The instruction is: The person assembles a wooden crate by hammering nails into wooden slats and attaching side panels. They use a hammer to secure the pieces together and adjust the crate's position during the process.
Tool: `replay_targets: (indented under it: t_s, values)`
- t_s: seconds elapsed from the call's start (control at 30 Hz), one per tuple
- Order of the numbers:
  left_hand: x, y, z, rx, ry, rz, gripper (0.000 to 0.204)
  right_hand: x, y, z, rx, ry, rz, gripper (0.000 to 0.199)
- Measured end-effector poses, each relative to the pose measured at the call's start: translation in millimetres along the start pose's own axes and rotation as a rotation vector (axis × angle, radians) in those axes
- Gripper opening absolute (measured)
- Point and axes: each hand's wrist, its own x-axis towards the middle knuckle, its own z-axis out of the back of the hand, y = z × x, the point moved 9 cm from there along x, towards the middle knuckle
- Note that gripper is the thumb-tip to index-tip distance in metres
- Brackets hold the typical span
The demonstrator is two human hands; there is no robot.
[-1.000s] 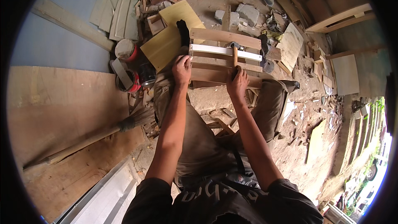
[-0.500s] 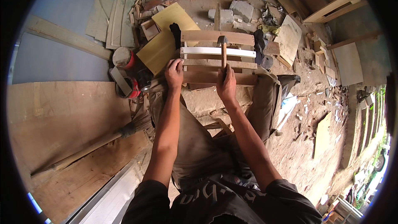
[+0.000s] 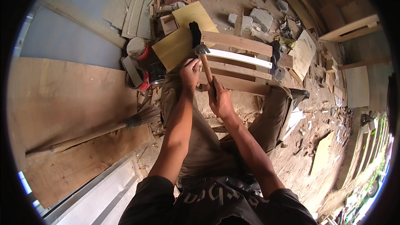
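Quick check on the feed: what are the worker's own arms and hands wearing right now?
Both forearms are bare; the left hand and right hand wear no gloves. No watch, ring or band shows. Short dark sleeves of a black shirt with pale markings end above the elbows.
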Motion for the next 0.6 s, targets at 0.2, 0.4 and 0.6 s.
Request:
replay_targets:
  t_s: [0.2,0.4,0.6]
  values:
    - [1,6,0,0.032,-0.005,0.036,0.015,4,-18,-7,-0.109,0.103,-0.104,0.034]
    - [-1,-1,2,-0.003,-0.034,0.017,0.014,-7,-28,2,-0.085,0.030,-0.101,0.036]
    - [1,3,2,-0.062,-0.028,0.040,0.011,3,-76,7,-0.161,-0.063,-0.176,0.041]
